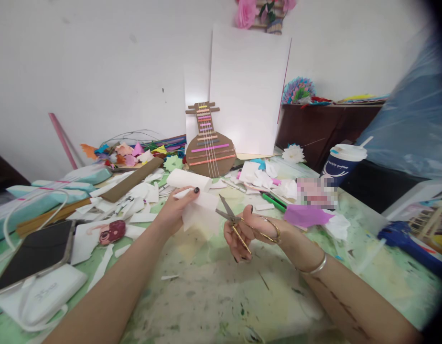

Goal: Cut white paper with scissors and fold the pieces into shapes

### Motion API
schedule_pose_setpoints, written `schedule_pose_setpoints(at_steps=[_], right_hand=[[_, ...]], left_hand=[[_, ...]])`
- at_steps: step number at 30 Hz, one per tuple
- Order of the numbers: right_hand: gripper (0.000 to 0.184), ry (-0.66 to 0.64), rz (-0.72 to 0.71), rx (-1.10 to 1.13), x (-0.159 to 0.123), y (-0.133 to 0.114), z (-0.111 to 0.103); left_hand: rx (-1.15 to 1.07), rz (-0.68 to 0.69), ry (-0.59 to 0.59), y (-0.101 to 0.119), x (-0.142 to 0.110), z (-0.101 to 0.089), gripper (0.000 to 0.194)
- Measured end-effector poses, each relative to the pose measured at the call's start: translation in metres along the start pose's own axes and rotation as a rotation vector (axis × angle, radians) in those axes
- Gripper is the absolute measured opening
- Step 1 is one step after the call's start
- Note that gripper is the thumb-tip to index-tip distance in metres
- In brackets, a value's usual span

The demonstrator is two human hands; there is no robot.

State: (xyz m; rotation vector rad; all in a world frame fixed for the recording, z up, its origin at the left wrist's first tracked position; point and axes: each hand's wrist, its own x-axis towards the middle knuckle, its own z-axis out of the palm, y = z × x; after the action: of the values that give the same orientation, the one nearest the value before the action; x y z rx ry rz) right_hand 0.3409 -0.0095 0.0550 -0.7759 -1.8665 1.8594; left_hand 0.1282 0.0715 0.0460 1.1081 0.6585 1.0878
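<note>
The left hand (pixel 180 208) grips a sheet of thin white paper (pixel 202 210) between thumb and fingers, the sheet hanging just above the worktop (pixel 202 286). Near it, the right hand (pixel 247 231) holds scissors (pixel 232 219) by the handles, blades spread and pointing toward the paper. Beyond the hands stands a cardboard lute (pixel 210 153), with a cup (pixel 342 162) to the right hand's right and a phone (pixel 36 253) left of the left hand.
</note>
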Motion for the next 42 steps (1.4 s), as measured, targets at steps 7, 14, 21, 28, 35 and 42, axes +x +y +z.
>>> schedule_pose_setpoints(at_steps=[7,14,21,28,35,42], right_hand=[[0.078,-0.024,0.001,-0.013,0.001,0.006,-0.007],[0.068,-0.024,0.025,-0.119,0.002,0.013,-0.017],[0.041,0.083,0.009,-0.16,0.0,0.006,-0.014],[0.04,0.123,-0.031,0.003,0.0,0.008,-0.013],[0.037,0.115,-0.065,0.102,-0.001,0.006,-0.017],[0.042,0.084,-0.089,0.12,0.004,0.012,-0.023]], left_hand=[[0.176,0.003,-0.004,-0.003,0.001,-0.005,0.023],[0.329,-0.008,-0.19,-0.001,-0.002,-0.004,0.022],[0.355,-0.078,-0.233,-0.002,-0.002,-0.006,0.024],[0.342,-0.099,-0.22,-0.003,-0.002,-0.007,0.023],[0.294,-0.056,-0.213,-0.003,-0.004,-0.005,0.018],[0.294,-0.058,-0.176,-0.001,-0.003,-0.004,0.02]])
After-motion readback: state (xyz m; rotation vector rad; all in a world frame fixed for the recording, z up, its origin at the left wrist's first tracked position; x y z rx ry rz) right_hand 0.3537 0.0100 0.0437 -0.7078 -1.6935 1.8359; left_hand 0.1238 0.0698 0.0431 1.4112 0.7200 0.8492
